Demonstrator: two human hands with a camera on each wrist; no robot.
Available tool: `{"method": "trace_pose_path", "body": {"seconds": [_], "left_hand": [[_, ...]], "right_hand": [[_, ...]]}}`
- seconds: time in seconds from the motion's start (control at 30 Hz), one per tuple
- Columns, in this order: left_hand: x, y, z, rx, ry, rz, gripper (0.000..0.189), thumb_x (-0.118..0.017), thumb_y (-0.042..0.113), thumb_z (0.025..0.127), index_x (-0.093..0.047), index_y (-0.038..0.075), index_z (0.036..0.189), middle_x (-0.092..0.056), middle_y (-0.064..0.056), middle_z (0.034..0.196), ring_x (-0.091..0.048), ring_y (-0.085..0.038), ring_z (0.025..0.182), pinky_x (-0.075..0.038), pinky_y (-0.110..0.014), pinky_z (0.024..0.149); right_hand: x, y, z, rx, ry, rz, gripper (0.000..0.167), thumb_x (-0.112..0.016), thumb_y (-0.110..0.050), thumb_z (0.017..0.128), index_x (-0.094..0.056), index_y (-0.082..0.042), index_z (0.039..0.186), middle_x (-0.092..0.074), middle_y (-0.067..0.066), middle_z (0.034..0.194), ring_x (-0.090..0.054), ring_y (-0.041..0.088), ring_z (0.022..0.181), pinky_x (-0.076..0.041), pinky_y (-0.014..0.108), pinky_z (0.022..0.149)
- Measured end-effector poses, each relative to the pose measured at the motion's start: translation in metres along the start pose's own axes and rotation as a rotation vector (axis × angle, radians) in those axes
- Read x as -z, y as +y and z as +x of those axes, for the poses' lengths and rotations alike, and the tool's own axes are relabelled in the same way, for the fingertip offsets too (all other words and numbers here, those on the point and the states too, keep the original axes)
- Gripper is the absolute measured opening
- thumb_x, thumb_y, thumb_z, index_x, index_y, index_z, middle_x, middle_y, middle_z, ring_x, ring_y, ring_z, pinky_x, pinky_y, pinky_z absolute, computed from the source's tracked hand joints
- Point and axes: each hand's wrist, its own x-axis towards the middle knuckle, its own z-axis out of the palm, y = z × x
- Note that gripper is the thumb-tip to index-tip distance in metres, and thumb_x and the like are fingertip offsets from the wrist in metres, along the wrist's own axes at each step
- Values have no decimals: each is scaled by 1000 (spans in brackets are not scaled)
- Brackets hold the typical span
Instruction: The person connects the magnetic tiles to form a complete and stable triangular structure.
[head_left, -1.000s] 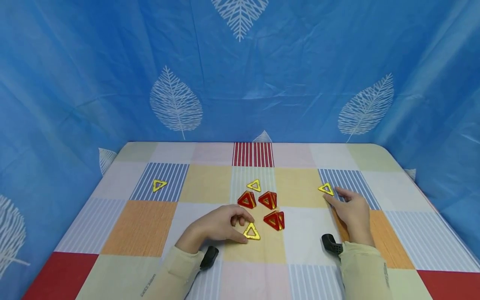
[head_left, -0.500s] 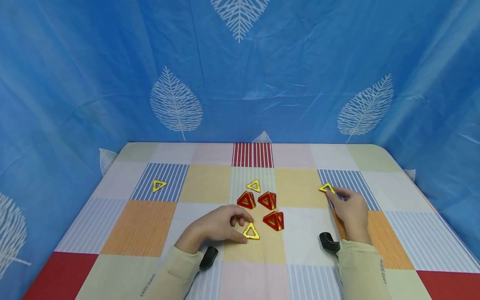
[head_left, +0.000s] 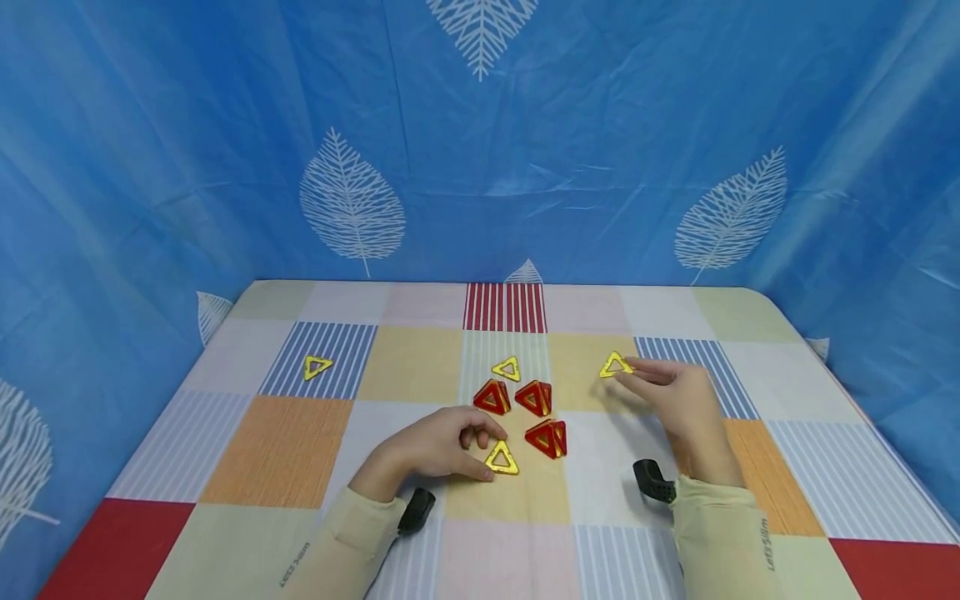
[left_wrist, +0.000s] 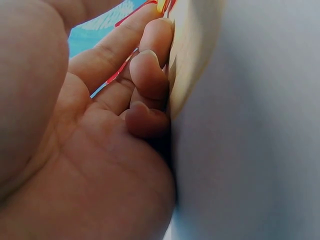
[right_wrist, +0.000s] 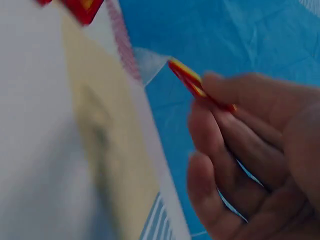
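At table centre my left hand [head_left: 442,446] rests low, thumb and index finger pinching a flat yellow triangle tile [head_left: 513,465] at its corner and edge. In the left wrist view the other fingers [left_wrist: 150,75] curl close to the tablecloth. My right hand [head_left: 682,404] holds a second triangle tile [head_left: 606,367] above the table, pinched between thumb and fingers. Seen edge-on in the right wrist view, this triangle tile [right_wrist: 186,77] shows red on one side and yellow on the other. Several red triangle pieces [head_left: 491,397] lie between the hands, leaning or stacked in small groups.
One yellow triangle tile [head_left: 517,372] lies just behind the red groups. Another yellow triangle tile [head_left: 309,368] is far left on a blue-striped patch. A patchwork cloth covers the table [head_left: 420,367], and a blue leaf-print curtain [head_left: 540,167] hangs behind.
My right hand has taken hold of the right-hand triangle tile, lifted it off the table and carried it leftward. The left hand has stayed in place on its tile.
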Motion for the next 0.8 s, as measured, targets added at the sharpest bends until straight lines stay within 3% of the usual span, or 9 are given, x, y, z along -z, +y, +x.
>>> {"method": "trace_pose_path", "body": {"seconds": [0.1, 0.2, 0.4, 0.63, 0.8], "left_hand": [[0, -1, -1, 1, -1, 3, 39, -87, 17, 80, -71, 15, 115, -58, 4, 88, -46, -13, 75, -40, -27, 67], [0, -2, -1, -14, -2, 2, 39, -87, 16, 81, -71, 13, 116, -58, 4, 88, -46, -13, 75, -40, -27, 67], [0, -3, 0, -34, 1, 2, 38, -86, 14, 81, -71, 10, 116, -58, 3, 88, -46, -14, 74, -40, -29, 67], [0, -3, 1, -40, 0, 24, 38, -86, 15, 82, -71, 10, 116, -58, 3, 88, -46, -13, 72, -40, -28, 66], [0, -4, 1, -28, 5, 19, 39, -87, 16, 81, -71, 12, 116, -57, 4, 87, -47, -12, 73, -40, -27, 66]], "right_hand": [[-3, -10, -4, 144, -136, 49, 44, -81, -34, 87, -74, -6, 121, -74, 11, 105, -69, 29, 96, -54, 32, 70], [-10, -16, -6, 237, -301, 122, 35, -83, -18, 85, -75, -2, 116, -76, 10, 97, -71, 30, 81, -57, 38, 67], [-27, -28, -11, 295, -563, 176, 28, -83, -9, 83, -77, 3, 107, -76, 11, 88, -67, 29, 64, -56, 40, 57], [-42, -41, -20, 255, -704, 165, 22, -85, -8, 80, -79, -1, 101, -76, 8, 84, -70, 29, 68, -54, 35, 49], [-54, -50, -24, 267, -732, 91, 22, -84, -7, 80, -79, 0, 100, -75, 5, 79, -67, 27, 60, -55, 35, 49]]}}
